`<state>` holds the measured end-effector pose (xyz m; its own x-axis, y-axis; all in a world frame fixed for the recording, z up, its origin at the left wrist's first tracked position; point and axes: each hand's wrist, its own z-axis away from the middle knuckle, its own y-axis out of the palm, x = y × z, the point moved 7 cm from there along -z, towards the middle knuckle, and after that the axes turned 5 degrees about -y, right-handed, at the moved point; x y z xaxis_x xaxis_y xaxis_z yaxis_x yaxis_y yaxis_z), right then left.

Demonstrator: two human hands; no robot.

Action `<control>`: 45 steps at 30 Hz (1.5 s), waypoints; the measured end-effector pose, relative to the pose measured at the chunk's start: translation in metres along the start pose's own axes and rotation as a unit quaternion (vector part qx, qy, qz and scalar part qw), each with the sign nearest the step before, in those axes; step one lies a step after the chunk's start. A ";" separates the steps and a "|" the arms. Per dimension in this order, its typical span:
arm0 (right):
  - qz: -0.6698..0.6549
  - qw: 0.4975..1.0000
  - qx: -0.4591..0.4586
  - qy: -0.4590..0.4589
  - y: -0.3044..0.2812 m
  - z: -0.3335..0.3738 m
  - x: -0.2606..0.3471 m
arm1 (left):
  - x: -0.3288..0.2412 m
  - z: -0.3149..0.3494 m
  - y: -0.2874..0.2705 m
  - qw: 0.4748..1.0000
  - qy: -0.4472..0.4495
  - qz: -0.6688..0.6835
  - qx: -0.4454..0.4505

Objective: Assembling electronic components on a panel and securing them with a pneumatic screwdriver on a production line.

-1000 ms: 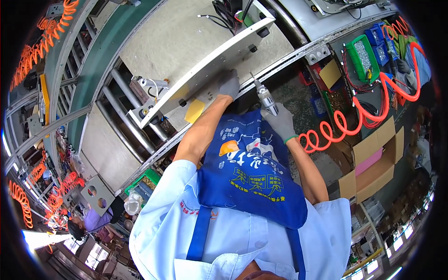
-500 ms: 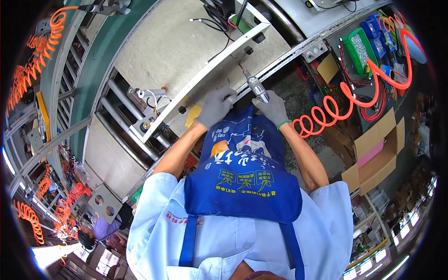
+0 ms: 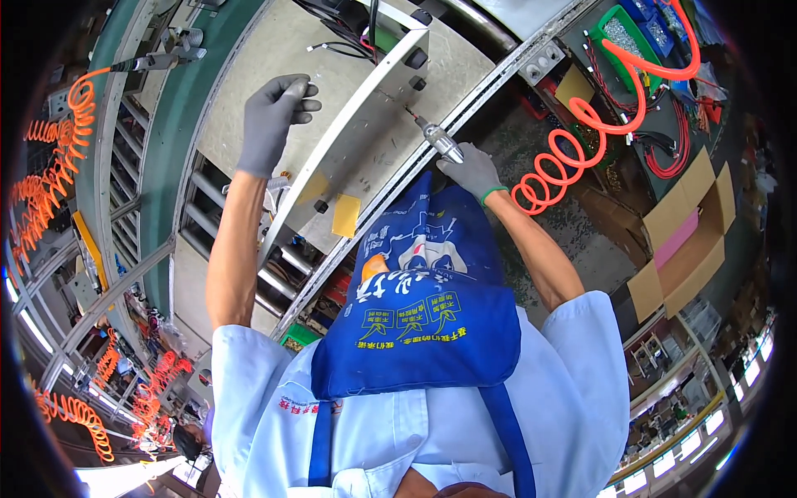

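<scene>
My right hand (image 3: 475,171), in a grey glove with a green cuff, is closed round a silver air drill (image 3: 440,141). The drill's thin bit points at the outer face of an upright metal panel (image 3: 378,108) with a white rim and black feet. My left hand (image 3: 278,116), also gloved in grey, is raised on the far side of the panel's rim. Its fingers are half bent and apart, and I make out nothing in them. Small dark shavings lie by the panel, and a yellow card (image 3: 346,217) is beside its near end.
An orange-red coiled hose (image 3: 573,158) stretches right from near my right hand. A green bin (image 3: 623,41) of small hardware and red cables (image 3: 674,149) are at the right. An open carton (image 3: 689,232) stands below them. Metal rollers (image 3: 212,189) and a green conveyor belt (image 3: 178,108) are at left.
My left hand has left its place near the drill and moved up and left over the panel's rim. My right hand still holds the drill at the panel. The view has shifted slightly.
</scene>
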<state>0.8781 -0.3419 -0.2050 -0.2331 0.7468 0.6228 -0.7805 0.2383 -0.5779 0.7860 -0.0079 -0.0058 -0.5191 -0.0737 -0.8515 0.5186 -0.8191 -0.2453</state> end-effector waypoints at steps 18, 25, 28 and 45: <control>0.003 0.999 -0.027 -0.026 0.000 -0.011 0.011 | 0.165 -0.112 0.083 0.974 -0.176 -0.019 0.139; -0.015 1.000 0.001 0.021 0.001 -0.008 0.004 | 0.177 -0.120 0.099 0.970 -0.204 0.084 0.105; 0.001 1.000 -0.010 0.014 -0.006 0.007 0.005 | 0.128 -0.104 0.086 0.983 -0.135 0.060 0.107; -0.098 0.991 -0.047 -0.079 -0.052 0.114 0.051 | 0.123 0.095 0.147 0.886 -0.262 0.364 0.115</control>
<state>0.8407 -0.3870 -0.0829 -0.1757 0.5751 0.7990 -0.7637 0.4325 -0.4793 0.7332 -0.1913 -0.1025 -0.3794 -0.8354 -0.3976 0.7251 -0.5354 0.4331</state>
